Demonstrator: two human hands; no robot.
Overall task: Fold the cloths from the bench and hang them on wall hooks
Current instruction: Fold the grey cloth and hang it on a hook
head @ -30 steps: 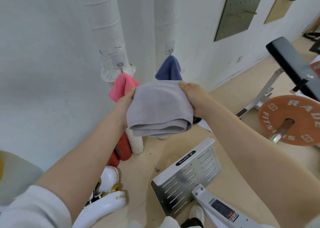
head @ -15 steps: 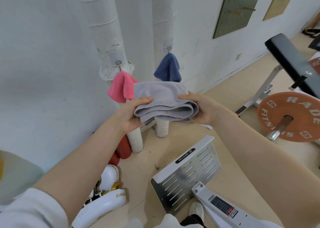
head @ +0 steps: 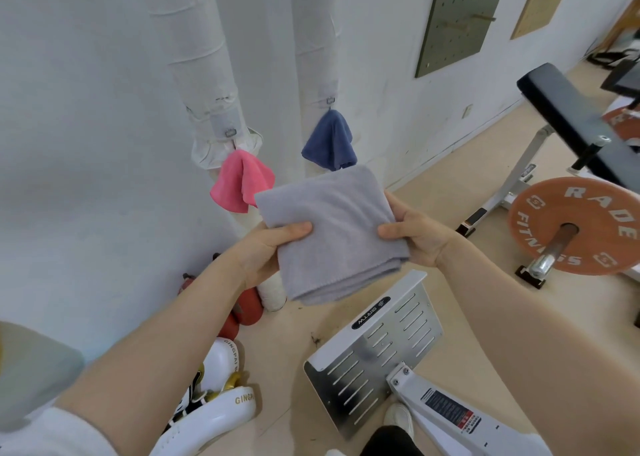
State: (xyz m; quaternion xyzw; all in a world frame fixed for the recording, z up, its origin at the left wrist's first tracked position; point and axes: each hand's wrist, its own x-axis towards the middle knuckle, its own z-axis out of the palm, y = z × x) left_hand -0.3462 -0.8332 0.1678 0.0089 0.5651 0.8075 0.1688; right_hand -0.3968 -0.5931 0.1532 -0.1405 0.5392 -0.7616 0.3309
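Grey cloth (head: 332,234), folded, is pinched at both sides by left hand (head: 266,251) and right hand (head: 415,237), kept flat for hanging near centre frame.

Both arms out fwd — left grip (head: 268,248) & right grip (head: 414,236) pinching, thumbs on top.

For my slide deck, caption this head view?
Both hands, left and right, hold a folded grey cloth before hung pink and blue cloths.

I watched the grey cloth (head: 332,234) flatten from a bunched roll into a folded square below the blue cloth (head: 329,141), while the left hand (head: 266,251) and right hand (head: 415,234) shifted to pinching its side edges.
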